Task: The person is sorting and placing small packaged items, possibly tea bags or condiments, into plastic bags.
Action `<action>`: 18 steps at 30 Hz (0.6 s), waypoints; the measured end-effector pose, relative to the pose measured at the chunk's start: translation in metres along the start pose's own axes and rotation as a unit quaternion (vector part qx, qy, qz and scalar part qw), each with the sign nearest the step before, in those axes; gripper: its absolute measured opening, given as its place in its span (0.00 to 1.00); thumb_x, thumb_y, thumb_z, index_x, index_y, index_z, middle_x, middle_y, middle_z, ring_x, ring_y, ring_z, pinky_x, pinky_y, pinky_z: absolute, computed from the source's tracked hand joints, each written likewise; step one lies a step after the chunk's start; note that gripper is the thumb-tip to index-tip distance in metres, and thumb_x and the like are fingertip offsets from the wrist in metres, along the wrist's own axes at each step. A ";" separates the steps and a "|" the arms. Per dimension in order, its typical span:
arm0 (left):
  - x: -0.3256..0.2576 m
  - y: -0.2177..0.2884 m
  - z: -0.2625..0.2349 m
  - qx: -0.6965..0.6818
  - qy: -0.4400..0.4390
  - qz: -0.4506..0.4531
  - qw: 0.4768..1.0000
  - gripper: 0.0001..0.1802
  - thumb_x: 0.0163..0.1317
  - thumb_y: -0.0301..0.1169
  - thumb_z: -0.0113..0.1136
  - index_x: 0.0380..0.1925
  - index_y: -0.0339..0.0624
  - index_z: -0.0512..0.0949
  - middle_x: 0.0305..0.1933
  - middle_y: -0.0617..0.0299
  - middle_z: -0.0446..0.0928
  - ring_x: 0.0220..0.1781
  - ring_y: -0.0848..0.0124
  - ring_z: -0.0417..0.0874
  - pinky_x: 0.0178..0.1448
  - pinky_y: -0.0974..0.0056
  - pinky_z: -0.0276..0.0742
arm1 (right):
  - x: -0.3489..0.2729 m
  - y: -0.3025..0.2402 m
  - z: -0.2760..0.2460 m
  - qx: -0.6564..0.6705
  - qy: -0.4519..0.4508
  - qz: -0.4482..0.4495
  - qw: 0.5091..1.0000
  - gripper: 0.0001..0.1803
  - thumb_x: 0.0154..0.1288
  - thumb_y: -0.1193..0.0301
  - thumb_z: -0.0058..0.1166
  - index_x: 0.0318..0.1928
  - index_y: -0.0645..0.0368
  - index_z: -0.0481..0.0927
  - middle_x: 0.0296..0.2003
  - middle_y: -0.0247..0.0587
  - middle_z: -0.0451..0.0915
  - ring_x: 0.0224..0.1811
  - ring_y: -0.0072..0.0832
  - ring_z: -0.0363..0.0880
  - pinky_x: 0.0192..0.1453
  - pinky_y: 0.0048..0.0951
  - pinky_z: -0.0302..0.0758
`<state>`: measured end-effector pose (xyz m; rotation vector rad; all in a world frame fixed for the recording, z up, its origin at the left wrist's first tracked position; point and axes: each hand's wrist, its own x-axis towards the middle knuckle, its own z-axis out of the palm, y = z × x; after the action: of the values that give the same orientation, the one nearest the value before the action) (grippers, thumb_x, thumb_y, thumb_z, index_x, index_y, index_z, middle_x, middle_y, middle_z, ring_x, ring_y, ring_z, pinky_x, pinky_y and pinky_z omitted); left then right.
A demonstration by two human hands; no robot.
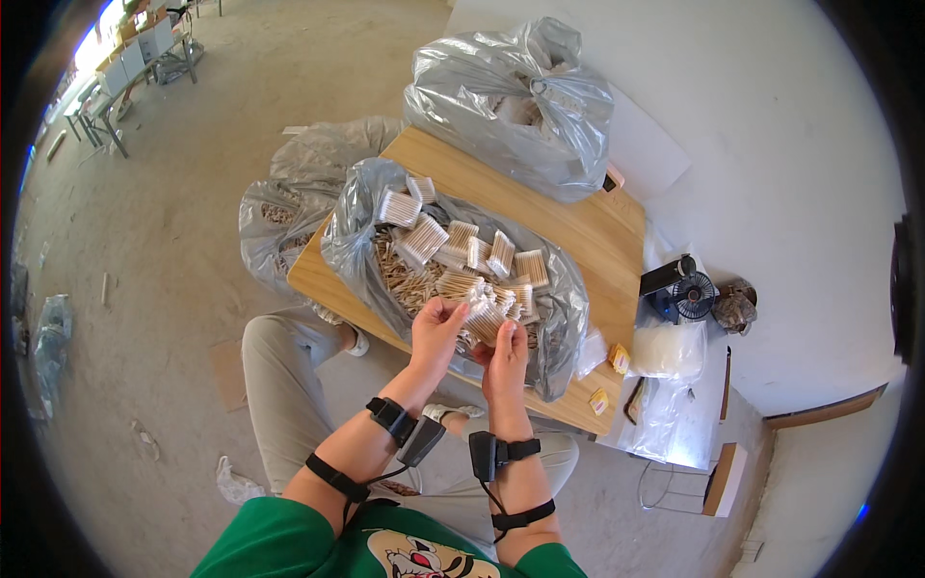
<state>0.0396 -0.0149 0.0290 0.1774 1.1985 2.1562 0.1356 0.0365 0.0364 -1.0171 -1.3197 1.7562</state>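
Between both hands is a clear packet of cotton swabs (484, 322). My left hand (437, 334) pinches its left side with thumb and fingers. My right hand (507, 360) grips its lower right edge, fingers partly hidden. Just beneath them, an open grey plastic bag (564, 342) lies spread on a wooden table (612, 275). Loose cotton swabs (397, 270) fill the bag's left part. Several filled swab packets (422, 239) rest on top of the loose ones, mostly along the far side.
A large, full grey plastic bag (511, 106) stands at the table's far end. More bags of swabs (275, 217) sit on the floor to the left. On the right are a small black fan (694, 294), clear plastic bags (670, 352) and a small yellow box (619, 358).
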 end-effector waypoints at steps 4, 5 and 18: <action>-0.001 0.000 -0.008 0.007 -0.063 -0.034 0.997 0.10 0.63 0.31 0.57 0.25 0.42 0.70 0.25 0.71 0.71 0.28 0.84 0.68 0.31 0.74 0.64 | 0.004 0.000 -0.007 -0.092 0.075 -0.058 0.991 0.14 0.71 0.55 0.43 0.38 0.53 0.70 0.25 0.27 0.71 0.18 0.13 0.64 0.21 0.15 0.63; 0.001 0.000 -0.010 0.007 -0.065 -0.034 0.997 0.10 0.63 0.31 0.57 0.25 0.42 0.70 0.25 0.71 0.71 0.28 0.84 0.68 0.31 0.74 0.64 | 0.005 0.000 -0.008 -0.109 0.071 -0.068 0.989 0.14 0.70 0.56 0.44 0.36 0.53 0.70 0.23 0.26 0.70 0.18 0.12 0.63 0.20 0.14 0.61; -0.003 0.004 -0.020 0.333 0.011 0.188 0.924 0.16 0.61 0.31 0.58 0.21 0.36 0.66 0.17 0.54 0.64 0.20 0.65 0.62 0.26 0.62 0.63 | -0.002 -0.016 0.007 -0.154 0.002 -0.053 0.987 0.11 0.69 0.64 0.49 0.35 0.59 0.72 0.20 0.26 0.68 0.16 0.13 0.63 0.15 0.18 0.59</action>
<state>0.0315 -0.0321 0.0214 0.7282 2.0106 1.9596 0.1317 0.0351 0.0531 -1.0912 -1.6473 1.5003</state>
